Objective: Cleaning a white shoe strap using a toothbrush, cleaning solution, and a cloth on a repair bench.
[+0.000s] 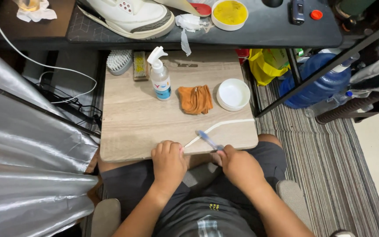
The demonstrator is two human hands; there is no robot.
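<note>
At board's near edge, left hand (168, 161) pinching white lace (224, 125) — end hidden, right hand (237, 164) clasping blue toothbrush (208, 139).

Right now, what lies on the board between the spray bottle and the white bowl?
In the head view, a crumpled orange cloth lies between the spray bottle and the white bowl, apart from both.

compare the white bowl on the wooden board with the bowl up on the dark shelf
The white bowl on the wooden board looks empty, while the bowl on the dark shelf is filled with something yellow. The board bowl sits beside an orange cloth; the shelf bowl sits near a white sneaker and a red lid. The shelf bowl lies farther from the hands. Both are round, white and upright.
</note>
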